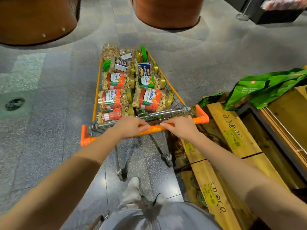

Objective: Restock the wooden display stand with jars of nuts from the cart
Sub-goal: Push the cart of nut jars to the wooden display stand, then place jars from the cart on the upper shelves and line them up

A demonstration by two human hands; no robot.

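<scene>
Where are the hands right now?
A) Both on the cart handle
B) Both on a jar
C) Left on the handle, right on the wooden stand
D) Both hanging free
A: the left hand and right hand both hold the orange handle of the cart, while the jars lie untouched in its basket.

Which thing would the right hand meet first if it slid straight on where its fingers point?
Probably the left hand: the right hand points along the orange cart handle toward it, fingertips close.
</scene>
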